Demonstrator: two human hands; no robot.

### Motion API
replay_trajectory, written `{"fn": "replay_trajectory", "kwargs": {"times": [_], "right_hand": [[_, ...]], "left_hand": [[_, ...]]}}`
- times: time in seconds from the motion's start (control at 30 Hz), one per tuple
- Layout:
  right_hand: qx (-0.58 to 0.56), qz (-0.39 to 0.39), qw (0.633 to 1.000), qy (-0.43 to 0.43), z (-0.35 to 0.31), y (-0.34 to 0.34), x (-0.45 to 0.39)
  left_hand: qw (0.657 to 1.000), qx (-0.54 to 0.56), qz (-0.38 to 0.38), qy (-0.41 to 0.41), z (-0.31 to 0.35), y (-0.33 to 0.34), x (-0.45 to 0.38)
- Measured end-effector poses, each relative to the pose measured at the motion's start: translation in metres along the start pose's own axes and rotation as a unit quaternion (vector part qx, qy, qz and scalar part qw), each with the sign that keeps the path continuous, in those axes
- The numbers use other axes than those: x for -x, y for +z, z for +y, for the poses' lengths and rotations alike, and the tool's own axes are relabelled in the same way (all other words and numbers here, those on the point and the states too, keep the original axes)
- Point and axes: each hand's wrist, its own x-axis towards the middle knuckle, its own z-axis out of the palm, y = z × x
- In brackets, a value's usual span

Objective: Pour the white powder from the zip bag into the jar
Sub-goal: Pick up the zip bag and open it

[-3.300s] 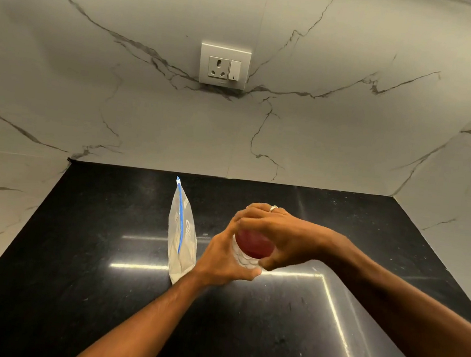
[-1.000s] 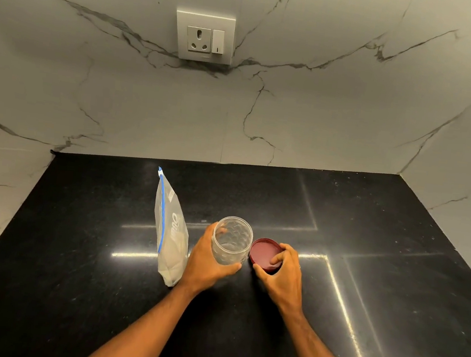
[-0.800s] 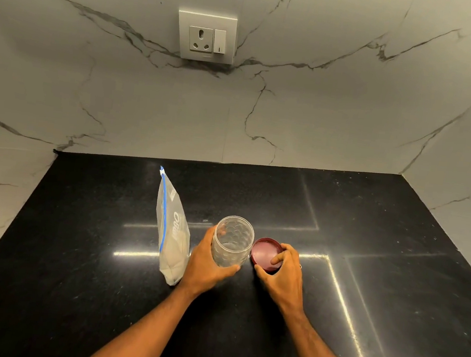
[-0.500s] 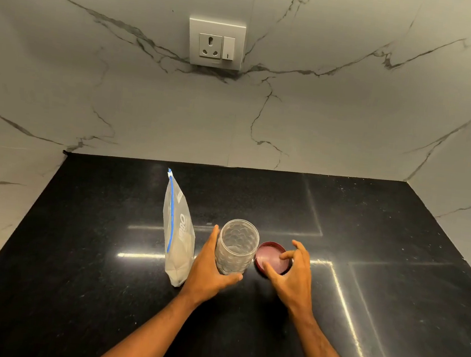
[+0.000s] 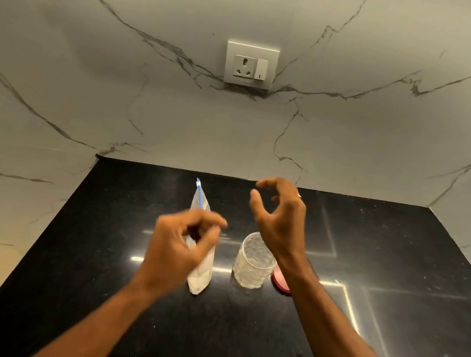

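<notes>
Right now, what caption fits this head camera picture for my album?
Both hands, left and right, reach toward the standing zip bag beside the open jar.

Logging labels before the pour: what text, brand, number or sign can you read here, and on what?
Zip bag: its printed face is hidden behind the left hand and blurred; unreadable.
Jar: no label, only a moulded bubble pattern.
Lid: no text visible.
Wall socket: one small mark on the switch; no words.
So nothing is legible.
</notes>
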Motion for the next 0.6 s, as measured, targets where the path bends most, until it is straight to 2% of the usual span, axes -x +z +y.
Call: {"fn": "replay_trajectory", "kwargs": {"times": [0.1, 0.17, 0.2, 0.27, 0.37, 0.43, 0.6], "right_hand": [[-0.011, -0.074, 0.997, 0.003, -0.024, 0.030, -0.016], [0.014, -0.136, 0.990, 0.024, -0.033, 0.052, -0.022], [0.033, -0.167, 0.985, 0.041, -0.035, 0.062, -0.025], [0.083, -0.209, 0.972, 0.068, -0.036, 0.079, -0.026], [0.126, -0.232, 0.960, 0.096, -0.035, 0.093, -0.025], [0.133, -0.232, 0.957, 0.112, -0.033, 0.095, -0.025], [0.117, -0.220, 0.960, 0.125, -0.026, 0.090, -0.027]], "left_hand": [[0.991, 0.038, 0.124, -0.017, -0.025, -0.020, -0.051], [0.986, 0.045, 0.151, -0.055, -0.055, -0.026, -0.081], [0.987, 0.037, 0.137, -0.077, -0.070, -0.028, -0.093], [0.991, 0.018, 0.064, -0.117, -0.096, -0.028, -0.110], [0.988, 0.041, -0.057, -0.138, -0.117, -0.023, -0.117], [0.985, 0.075, -0.086, -0.132, -0.121, -0.020, -0.115], [0.978, 0.115, -0.105, -0.137, -0.124, -0.021, -0.108]]}}
